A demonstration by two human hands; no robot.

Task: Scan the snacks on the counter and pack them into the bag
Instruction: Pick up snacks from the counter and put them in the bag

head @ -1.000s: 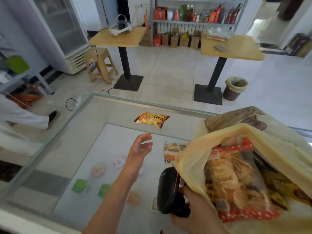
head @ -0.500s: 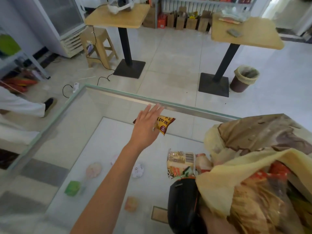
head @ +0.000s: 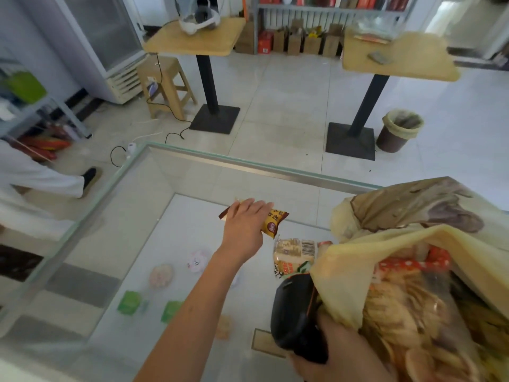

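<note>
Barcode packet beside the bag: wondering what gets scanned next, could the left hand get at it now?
Probably, but not at once: the left hand lies on the yellow snack packet. The barcode packet sits just nearer, its top uncovered; only its near end hides behind the scanner and bag.

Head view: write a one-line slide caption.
Left hand grips a yellow snack packet on the counter; right hand holds the scanner.

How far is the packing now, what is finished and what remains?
Done: several snack packs already lie inside the yellow bag. In hand: the left hand is on the yellow packet; the right hand holds the scanner. Left: that packet and the barcoded pack beside the bag.
</note>
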